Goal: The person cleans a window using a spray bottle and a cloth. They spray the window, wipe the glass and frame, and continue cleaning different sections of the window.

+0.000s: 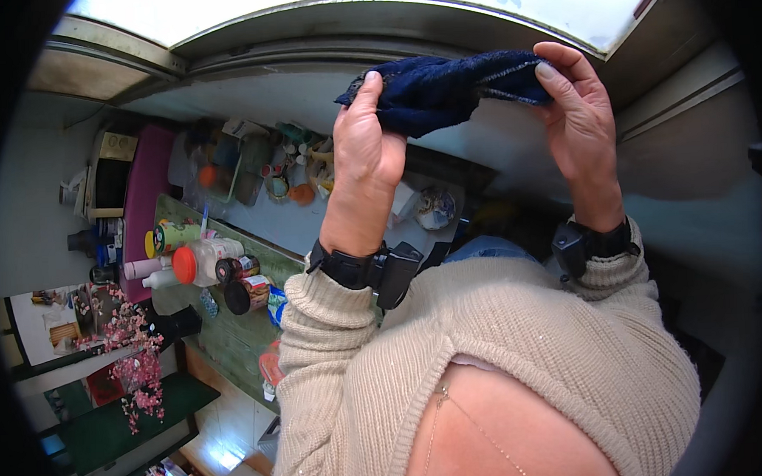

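A dark blue cloth item (438, 92) with pale stitching along its right edges is stretched sideways in front of the window. My left hand (369, 139) grips its left end, thumb on top. At the other end, my right hand (576, 102) pinches a corner between thumb and fingers. What kind of garment or cloth it is, I cannot tell. Both my wrists carry black strapped devices over or beside rolled beige knit cuffs. Some of my left fingers are hidden behind the cloth.
On a green table (233, 346) at left are jars with red (184, 266) and black lids, bottles and packets. Beyond it, a pale surface holds several containers and a bowl-like item (435, 208). Pink artificial-looking blossoms (138, 370) stand lower left. A window frame (371, 21) runs overhead.
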A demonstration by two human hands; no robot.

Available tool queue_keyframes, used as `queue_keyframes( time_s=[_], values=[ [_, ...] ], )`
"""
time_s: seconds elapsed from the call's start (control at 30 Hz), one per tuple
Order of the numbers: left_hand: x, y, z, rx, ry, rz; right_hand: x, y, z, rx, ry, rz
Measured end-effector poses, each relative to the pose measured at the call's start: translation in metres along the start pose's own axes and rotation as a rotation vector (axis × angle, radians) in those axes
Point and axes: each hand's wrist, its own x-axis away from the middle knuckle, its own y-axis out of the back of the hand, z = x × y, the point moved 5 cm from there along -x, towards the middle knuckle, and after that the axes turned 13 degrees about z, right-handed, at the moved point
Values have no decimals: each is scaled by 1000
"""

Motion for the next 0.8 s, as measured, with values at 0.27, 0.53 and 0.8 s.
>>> queue_keyframes(
  time_s=[0.27,0.53,0.8],
  values=[
    [1,-56,-28,-80,-41,264,-7,3,42,1129,315,-143],
    [30,-85,-46,-620,-325,357,32,-35,-30,-17,-282,-2],
    [53,-67,-13,-782,-147,488,35,-50,-46,-441,-206,40]
  ],
)
